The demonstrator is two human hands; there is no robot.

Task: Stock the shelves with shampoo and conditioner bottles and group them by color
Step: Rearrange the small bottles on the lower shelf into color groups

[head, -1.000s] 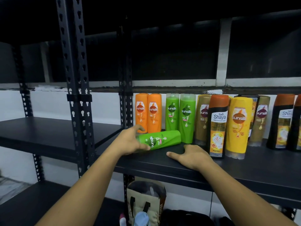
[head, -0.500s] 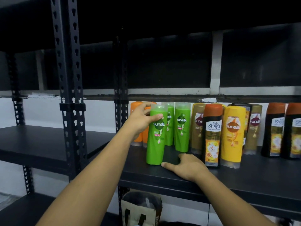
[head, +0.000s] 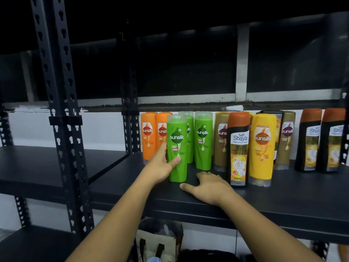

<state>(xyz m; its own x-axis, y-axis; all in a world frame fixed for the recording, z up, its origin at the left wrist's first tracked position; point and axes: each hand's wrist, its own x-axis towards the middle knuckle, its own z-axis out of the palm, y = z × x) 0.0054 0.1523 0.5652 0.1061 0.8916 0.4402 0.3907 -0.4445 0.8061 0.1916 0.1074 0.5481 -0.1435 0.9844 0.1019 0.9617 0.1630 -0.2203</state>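
Note:
A green Sunsilk bottle (head: 177, 148) stands upright on the black shelf (head: 283, 201), in front of two other green bottles (head: 203, 140). My left hand (head: 160, 167) grips its lower left side, thumb across the front. Flat on the shelf just right of the bottle's base rests my right hand (head: 205, 186), fingers spread and holding nothing. Two orange bottles (head: 151, 137) stand behind to the left. Brown, yellow (head: 262, 148) and black Shayla bottles (head: 238, 148) stand to the right.
Perforated black uprights (head: 62, 118) frame the rack at left. A second black shelf (head: 34, 165) lies to the left. Below the shelf sits an open bag (head: 160, 241) with bottle tops showing. Two more black bottles (head: 321, 140) stand at far right.
My left hand stood the green bottle up from lying on its side, then slid from its cap down to its lower half. The right hand stayed flat on the shelf.

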